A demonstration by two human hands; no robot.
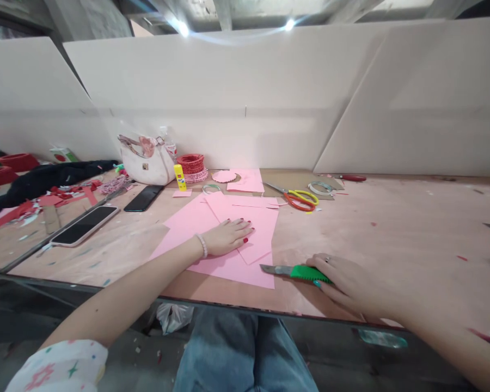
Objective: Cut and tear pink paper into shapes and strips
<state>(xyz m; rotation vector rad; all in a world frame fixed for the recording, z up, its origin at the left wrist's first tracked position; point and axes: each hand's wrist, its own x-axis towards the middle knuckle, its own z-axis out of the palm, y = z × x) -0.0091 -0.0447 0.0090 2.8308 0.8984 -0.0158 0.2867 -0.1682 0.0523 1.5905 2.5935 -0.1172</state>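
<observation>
My left hand (228, 237) lies flat on pink paper sheets (251, 276), its fingers stretched out. Under it, a smaller pink piece (257, 251) lies slantwise over a larger sheet. At the right, my right hand (343, 280) is closed around the back of a green utility knife (304, 272). The knife's blade is out and points left, its tip just over or beside the right edge of the larger sheet. Whether the blade touches the paper I cannot tell. Beyond the sheets rest scissors (300, 200) with red and yellow handles.
A glue stick (180, 178), a stack of red and pink rings (191, 166), a white handbag (147, 163) and tape rolls (320, 188) stand towards the back. Two phones (85, 224) lie at the left near red paper scraps (61, 198). White boards (237, 98) rise behind the table.
</observation>
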